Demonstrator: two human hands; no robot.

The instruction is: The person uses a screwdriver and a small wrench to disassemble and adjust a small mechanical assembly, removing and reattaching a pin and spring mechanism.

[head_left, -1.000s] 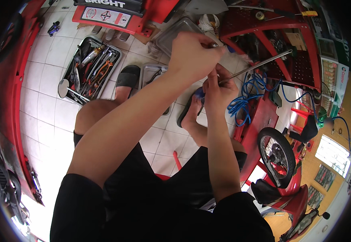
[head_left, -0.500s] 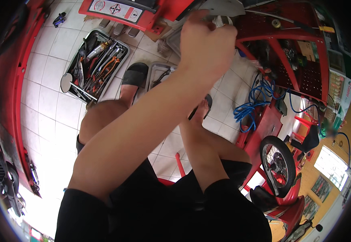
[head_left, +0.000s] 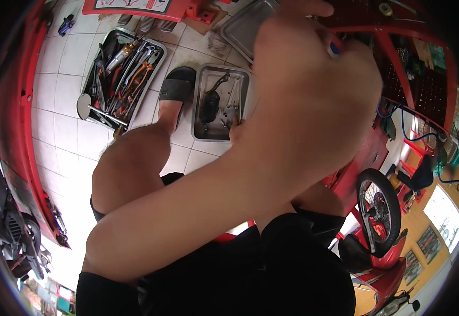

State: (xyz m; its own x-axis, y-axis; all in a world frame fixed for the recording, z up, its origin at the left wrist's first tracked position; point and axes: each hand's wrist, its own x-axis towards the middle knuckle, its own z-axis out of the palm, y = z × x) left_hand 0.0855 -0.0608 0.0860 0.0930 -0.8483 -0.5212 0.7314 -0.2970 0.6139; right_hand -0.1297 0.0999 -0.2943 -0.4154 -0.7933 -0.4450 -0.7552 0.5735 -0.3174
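My left hand, large and blurred at the upper right, is curled closed round a small red, blue and white object, mostly hidden by its fingers. Behind that forearm, a few fingers of my right hand reach into the lower edge of a shallow metal tray, at some small metal parts; whether they grip one is unclear. The tray also holds a black bracket-like part and thin metal pieces.
A tool-filled tray lies left on the tiles, an empty-looking metal tray behind. A red raised platform edge runs along the left. A red metal rack, blue hose and motorbike wheel are at right.
My left hand has moved right and much nearer the camera. My right hand has dropped from beside it down to the middle tray. The long metal shaft it held no longer shows.
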